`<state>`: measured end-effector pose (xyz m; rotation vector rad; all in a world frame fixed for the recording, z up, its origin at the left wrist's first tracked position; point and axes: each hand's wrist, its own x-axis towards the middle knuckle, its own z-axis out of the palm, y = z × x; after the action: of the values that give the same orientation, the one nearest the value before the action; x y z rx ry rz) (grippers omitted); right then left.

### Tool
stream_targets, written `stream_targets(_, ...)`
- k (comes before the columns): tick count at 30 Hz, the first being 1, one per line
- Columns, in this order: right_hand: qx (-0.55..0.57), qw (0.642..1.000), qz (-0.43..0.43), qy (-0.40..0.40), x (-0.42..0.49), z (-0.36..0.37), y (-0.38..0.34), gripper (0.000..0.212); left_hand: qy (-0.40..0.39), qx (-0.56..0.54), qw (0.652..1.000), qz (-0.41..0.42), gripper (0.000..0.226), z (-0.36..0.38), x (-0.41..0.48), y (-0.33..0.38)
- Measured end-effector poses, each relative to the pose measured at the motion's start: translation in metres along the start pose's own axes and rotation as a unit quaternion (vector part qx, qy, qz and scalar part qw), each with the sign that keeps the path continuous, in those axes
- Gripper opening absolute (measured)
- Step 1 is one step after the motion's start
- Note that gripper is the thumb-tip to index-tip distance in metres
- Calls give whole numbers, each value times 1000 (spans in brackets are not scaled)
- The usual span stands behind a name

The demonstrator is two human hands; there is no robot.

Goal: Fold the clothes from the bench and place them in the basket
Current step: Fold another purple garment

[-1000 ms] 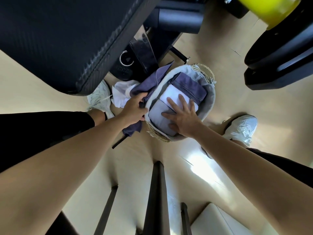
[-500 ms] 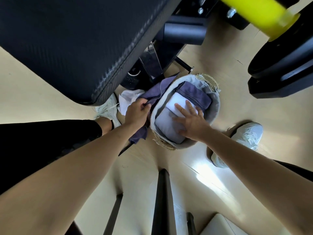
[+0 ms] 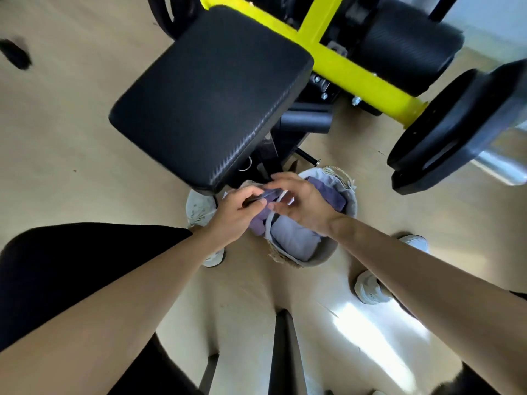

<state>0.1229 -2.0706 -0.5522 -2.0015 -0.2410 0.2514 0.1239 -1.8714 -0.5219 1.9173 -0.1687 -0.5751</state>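
No brand, label or writing can be read anywhere in the view. A purple cloth (image 3: 261,220) is pinched in the left hand (image 3: 235,213), whose grip is closed on its upper edge; the cloth hangs just outside the left rim of the basket (image 3: 328,253). The right hand (image 3: 302,203) is held over the basket with fingers spread and slightly curled; its fingertips (image 3: 272,206) lie at the cloth's edge beside the left hand, but whether the grip has hold of anything cannot be told, as the frame is blurred there. Folded clothes are packed inside the basket: a pale grey piece (image 3: 296,240) toward the near side and a darker purple piece (image 3: 330,193) toward the far side, partly hidden by the right hand. The basket is set on the floor (image 3: 71,155), just beside the front corner of the desk (image 3: 208,92), whose black padded top is bare. A yellow frame (image 3: 356,72) and a black weight plate (image 3: 456,121) are seen behind and to the right. White shoes (image 3: 198,208) are planted on either side of the basket. Dark bars (image 3: 282,352) rise in the foreground.
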Motion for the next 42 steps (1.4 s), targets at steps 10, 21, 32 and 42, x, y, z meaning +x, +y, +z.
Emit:
stream_targets(10, -48, 998, 29, 1, -34, -37, -98, 22, 44, 0, 995, 93, 7, -49, -64, 88)
stream_targets(21, 114, 982, 142, 53, -122, -65, -137, 7, 142, -120, 974, 132, 16, -71, -118, 142)
stream_targets(32, 21, 988, 71, 135, -199, -51, -164, 57, 178, -197, 964, -20, 14, -43, -130, 91)
stream_targets(42, 134, 953, 135, 237, -214, -63, -137, 9, 205, -226, 946, -106, 12, -49, -124, 58)
